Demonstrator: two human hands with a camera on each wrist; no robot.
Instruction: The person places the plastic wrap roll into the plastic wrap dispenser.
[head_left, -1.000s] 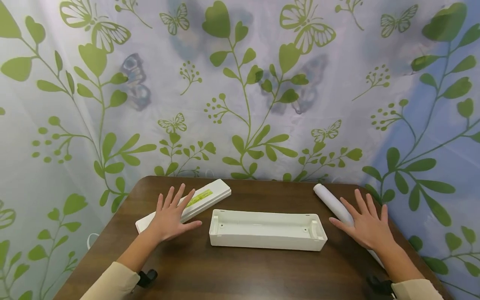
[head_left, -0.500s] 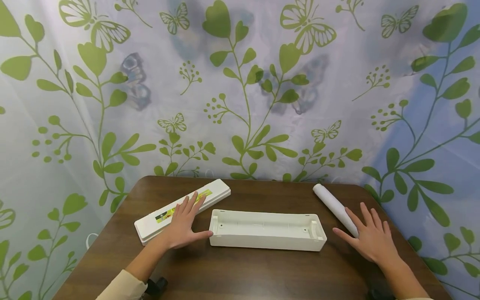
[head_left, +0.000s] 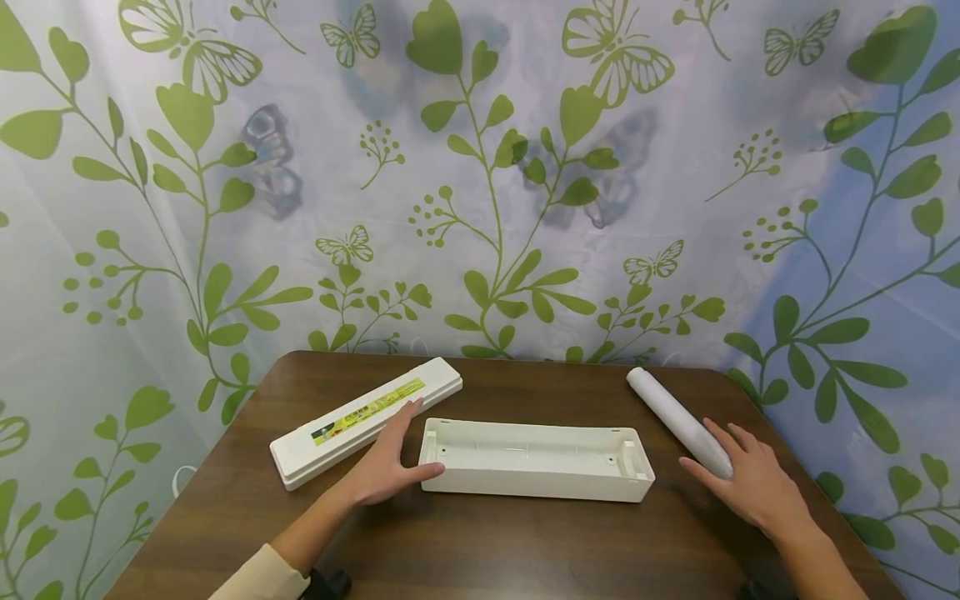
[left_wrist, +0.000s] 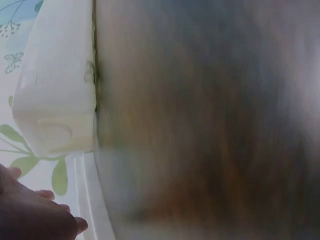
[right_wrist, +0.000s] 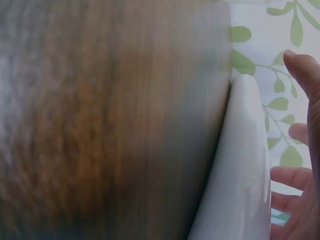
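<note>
Two hands on a dark brown wooden table (head_left: 480, 542), one at an open white plastic tray, one at a white roll.

The long, shallow white plastic tray (head_left: 534, 459) lies open side up in the middle of the table, its length running left to right. The left hand (head_left: 387, 468) rests flat and relaxed at the tray's left end, thumb touching its near-left corner and straight fingers lying between it and the long white plastic lid with a yellow-green label (head_left: 365, 421), which sits at a slant on the far-left part of the table. The right hand (head_left: 752, 487) is open, fingers spread over the near end of the white cylindrical paper roll (head_left: 677, 420) at the right; I cannot tell whether it grips it. A pale curtain printed with green leaves and butterflies (head_left: 480, 167) hangs behind the table.
</note>
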